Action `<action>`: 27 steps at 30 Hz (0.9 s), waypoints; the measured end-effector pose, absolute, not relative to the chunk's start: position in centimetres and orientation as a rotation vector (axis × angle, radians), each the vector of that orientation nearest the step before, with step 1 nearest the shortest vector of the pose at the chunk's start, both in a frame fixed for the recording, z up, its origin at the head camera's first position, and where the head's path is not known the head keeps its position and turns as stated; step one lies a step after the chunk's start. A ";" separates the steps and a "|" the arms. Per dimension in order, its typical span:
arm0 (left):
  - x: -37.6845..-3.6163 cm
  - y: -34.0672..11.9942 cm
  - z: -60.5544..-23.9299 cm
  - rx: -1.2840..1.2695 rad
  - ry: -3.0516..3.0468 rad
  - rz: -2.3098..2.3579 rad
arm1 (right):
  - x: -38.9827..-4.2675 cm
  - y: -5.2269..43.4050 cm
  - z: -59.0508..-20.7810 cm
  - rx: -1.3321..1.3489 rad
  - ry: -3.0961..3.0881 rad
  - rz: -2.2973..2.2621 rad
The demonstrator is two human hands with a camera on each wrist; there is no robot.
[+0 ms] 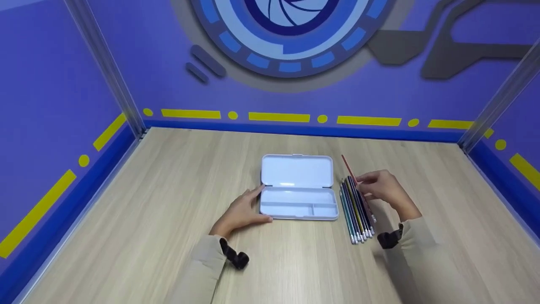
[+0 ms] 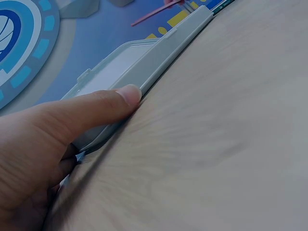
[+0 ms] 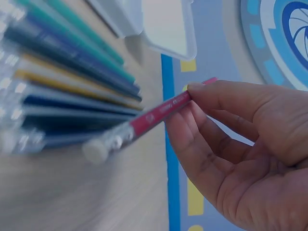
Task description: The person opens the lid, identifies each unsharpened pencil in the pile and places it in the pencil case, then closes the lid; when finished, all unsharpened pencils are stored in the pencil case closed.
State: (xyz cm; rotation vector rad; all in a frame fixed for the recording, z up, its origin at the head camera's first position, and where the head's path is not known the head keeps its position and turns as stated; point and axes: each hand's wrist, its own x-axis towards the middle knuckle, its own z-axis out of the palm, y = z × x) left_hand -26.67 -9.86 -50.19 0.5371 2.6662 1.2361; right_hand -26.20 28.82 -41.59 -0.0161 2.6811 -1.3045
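Red pencil at the pencil row's right side, over the bench; right grip pinches its shaft. Likely light, stiff, slightly slick; mid-shaft hold best. Contact with neighbours unclear through blur. Left grip spread, touching white case.

This place seems to be a small work booth: printed purple-blue panels stand along the far edge and both sides of a wood-patterned table, with metal posts near its far corners.
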 end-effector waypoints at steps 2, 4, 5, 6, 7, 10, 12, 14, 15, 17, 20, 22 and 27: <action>-26.7 -9.9 -50.2 0.538 2.666 1.234 | -26.4 28.3 -41.3 -0.044 2.691 -1.303; -26.7 -9.9 -50.2 0.540 2.666 1.235 | -26.6 27.8 -41.0 -0.075 2.703 -1.289; -26.7 -9.9 -50.2 0.540 2.665 1.235 | -26.8 27.5 -40.9 -0.093 2.708 -1.282; -26.7 -9.9 -50.2 0.541 2.664 1.237 | -26.9 27.3 -40.8 -0.118 2.714 -1.276; -26.7 -9.9 -50.2 0.540 2.663 1.238 | -27.0 27.0 -40.7 -0.135 2.720 -1.267; -26.7 -9.9 -50.2 0.532 2.661 1.239 | -27.3 26.2 -40.5 -0.184 2.755 -1.222; -26.7 -9.9 -50.2 0.531 2.662 1.237 | -27.5 25.6 -40.4 -0.219 2.778 -1.194; -26.7 -9.9 -50.2 0.527 2.661 1.235 | -27.6 25.0 -40.3 -0.255 2.797 -1.170; -26.7 -9.9 -50.2 0.529 2.658 1.239 | -27.7 24.6 -40.3 -0.278 2.802 -1.168; -26.7 -9.9 -50.2 0.543 2.653 1.252 | -27.9 24.0 -40.2 -0.327 2.809 -1.166; -26.8 -10.0 -50.1 0.554 2.643 1.268 | -28.1 23.0 -40.2 -0.407 2.824 -1.164; -26.9 -10.0 -50.2 0.566 2.644 1.272 | -28.4 22.4 -40.3 -0.459 2.840 -1.148; -26.9 -9.9 -50.2 0.580 2.654 1.265 | -28.7 20.6 -40.4 -0.531 2.828 -1.110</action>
